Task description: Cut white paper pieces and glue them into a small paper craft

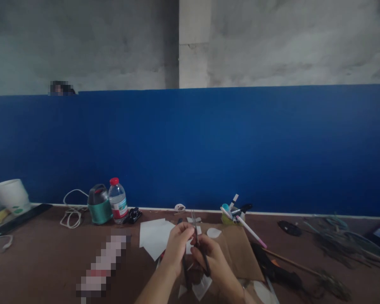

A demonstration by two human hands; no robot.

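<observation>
My right hand [211,252] grips a pair of scissors [195,230], its blades pointing up and away and its dark handle near my fingers. Close beside it, my left hand [178,240] is closed in a pinch near the blades. A small piece of white paper [189,246] shows at its fingertips, partly hidden by both hands. Below and around my hands lies a brown cardboard sheet [242,253], with white paper scraps [202,288] and a rounded white cutout [213,232] on it. White paper sheets [155,237] lie left of my left hand.
A cup of pens [228,218] stands behind the cardboard. Further left are a red-capped bottle [118,202], a green container [100,210], a white cable [73,215] and a white mug [12,195]. Dried stems [335,240] lie right. A blue partition [190,147] closes the back.
</observation>
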